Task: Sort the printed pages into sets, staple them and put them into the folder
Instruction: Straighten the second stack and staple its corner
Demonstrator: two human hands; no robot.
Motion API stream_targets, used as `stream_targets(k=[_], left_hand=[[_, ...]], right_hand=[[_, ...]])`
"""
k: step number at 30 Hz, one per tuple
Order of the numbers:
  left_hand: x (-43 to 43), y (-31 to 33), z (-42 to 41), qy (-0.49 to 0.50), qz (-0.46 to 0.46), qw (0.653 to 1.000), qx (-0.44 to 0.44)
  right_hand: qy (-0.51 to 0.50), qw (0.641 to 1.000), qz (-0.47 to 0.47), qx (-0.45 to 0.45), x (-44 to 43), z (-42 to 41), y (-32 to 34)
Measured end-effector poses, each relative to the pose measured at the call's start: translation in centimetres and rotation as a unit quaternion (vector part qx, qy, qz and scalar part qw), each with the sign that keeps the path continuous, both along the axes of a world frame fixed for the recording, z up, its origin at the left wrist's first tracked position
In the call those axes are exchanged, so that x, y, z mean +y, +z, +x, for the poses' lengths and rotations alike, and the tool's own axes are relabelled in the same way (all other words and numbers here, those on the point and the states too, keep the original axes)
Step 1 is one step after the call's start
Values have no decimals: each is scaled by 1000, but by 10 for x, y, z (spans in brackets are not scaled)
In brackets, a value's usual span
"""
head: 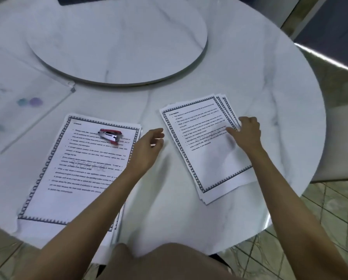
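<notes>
Both forearms reach forward from the bottom edge, over a round white marble table. Left of centre lies a stack of printed pages with a patterned border, and a small red stapler rests on its upper part. To the right lies a second stack, three or so sheets fanned slightly apart at their top right corners. My right hand presses flat on that stack's right edge, fingers spread, gripping nothing. My left hand hovers between the two stacks, loosely open and empty. A clear zip folder sits at the far left, well apart from both stacks, and a raised turntable fills the table's middle. I judge the step in hand to be squaring the right stack into one set. To do it well I would bring the left hand to the stack's free left edge, nudge the sheets together until corners and borders line up, then keep one hand pinning them while the other fetches the stapler, so nothing slips before stapling.
</notes>
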State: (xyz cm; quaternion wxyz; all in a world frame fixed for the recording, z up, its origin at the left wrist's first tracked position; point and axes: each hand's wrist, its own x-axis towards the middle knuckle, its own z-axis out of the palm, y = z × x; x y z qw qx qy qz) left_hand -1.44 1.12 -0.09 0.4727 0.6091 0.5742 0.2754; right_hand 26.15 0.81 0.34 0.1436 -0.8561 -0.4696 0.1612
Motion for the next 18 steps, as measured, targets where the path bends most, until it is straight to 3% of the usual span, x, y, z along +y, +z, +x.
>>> stream_targets(k=[4,18], left_hand=[[14,-3,22,28,-113,992,-38],[42,-1,46,84,-270,956,-81]], right_hand=[[-53,996,-66,39,1,15,-5],[-116,970,-93,190,-7,8,-12]])
